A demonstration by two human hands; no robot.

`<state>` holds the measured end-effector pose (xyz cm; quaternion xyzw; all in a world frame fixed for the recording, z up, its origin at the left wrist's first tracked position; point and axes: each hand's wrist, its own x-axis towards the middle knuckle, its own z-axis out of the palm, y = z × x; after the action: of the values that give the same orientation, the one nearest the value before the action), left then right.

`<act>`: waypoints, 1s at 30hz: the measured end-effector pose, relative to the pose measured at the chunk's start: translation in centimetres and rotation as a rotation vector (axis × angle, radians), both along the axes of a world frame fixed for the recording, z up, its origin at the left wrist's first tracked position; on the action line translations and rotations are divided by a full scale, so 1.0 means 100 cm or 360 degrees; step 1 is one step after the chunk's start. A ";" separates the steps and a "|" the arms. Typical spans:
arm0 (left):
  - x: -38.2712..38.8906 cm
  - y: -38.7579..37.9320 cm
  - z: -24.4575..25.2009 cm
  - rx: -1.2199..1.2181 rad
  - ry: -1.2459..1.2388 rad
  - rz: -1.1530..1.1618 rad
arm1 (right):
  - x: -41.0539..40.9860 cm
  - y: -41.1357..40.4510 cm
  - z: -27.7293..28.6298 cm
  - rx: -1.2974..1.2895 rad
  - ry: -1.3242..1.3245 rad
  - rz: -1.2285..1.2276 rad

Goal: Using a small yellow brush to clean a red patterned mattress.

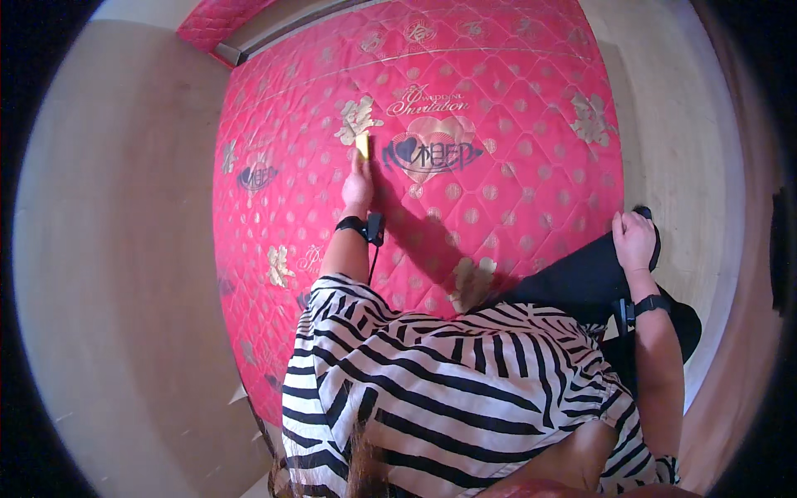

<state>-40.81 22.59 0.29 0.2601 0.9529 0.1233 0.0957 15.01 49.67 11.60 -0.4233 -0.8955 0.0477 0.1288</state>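
My left hand (357, 188) reaches out over a pink quilted mattress (523, 205), with a small yellow object (363, 146) held at its fingertips. What that object is cannot be made out; its tip lies beside a gold leaf print on the cover. On the right, my right hand (635, 241) rests on my bent leg in black trousers (566, 267), near the mattress edge. Its fingers curl down out of sight, and a small dark shape shows just beyond the knuckles.
Pale flooring (137, 218) runs along the left of the mattress, and a pale strip (669, 155) borders its right side. A brownish curtain-like surface (725, 386) stands at the far right. Each wrist wears a black strap with a small device; a cable (373, 264) hangs from the left one.
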 end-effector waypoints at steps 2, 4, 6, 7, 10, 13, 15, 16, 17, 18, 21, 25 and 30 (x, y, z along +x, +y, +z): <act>-0.019 -0.017 -0.016 0.0056 -0.0107 0.0335 | 0.003 0.000 0.001 0.0058 -0.0037 -0.0015; -0.050 -0.071 -0.001 0.0137 -0.0044 0.0721 | -0.001 0.001 -0.005 0.0022 0.0036 0.0004; -0.053 -0.107 -0.024 0.0309 -0.0107 0.1008 | 0.000 0.001 -0.001 0.0051 0.0005 0.0017; -0.065 -0.129 -0.012 0.0316 -0.0037 0.1130 | -0.001 0.000 -0.005 0.0005 0.0052 0.0012; -0.032 -0.130 -0.021 0.0374 0.0164 0.1012 | -0.002 0.000 -0.001 -0.0009 0.0037 0.0006; 0.025 -0.078 -0.008 0.0057 0.0162 0.0783 | 0.005 -0.001 0.000 0.0007 -0.0002 -0.0015; 0.037 -0.078 -0.011 0.0064 0.0231 0.0480 | 0.002 0.001 -0.005 0.0028 0.0040 0.0036; 0.050 -0.064 -0.003 0.0050 0.0120 0.0395 | 0.003 0.001 -0.004 0.0026 0.0030 0.0035; 0.058 -0.054 0.006 0.0035 0.0014 0.0302 | 0.005 0.001 -0.002 0.0022 0.0024 0.0026; 0.057 -0.059 0.007 -0.0029 0.0021 0.0307 | 0.004 0.000 -0.001 0.0012 0.0027 0.0031; 0.039 -0.104 -0.006 0.0134 0.0217 0.0363 | -0.001 -0.005 0.004 -0.0017 0.0025 0.0026; 0.016 -0.180 -0.017 0.0268 0.0043 0.1262 | 0.006 -0.004 0.001 -0.0017 0.0016 -0.0013; 0.013 -0.221 -0.029 0.0471 -0.0019 0.1647 | 0.005 -0.004 0.001 -0.0021 0.0070 0.0004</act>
<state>-39.51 0.52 -2.64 -0.2334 0.9285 0.2888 -0.0099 15.50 49.27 11.68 -0.4218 -0.8927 0.0630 0.1458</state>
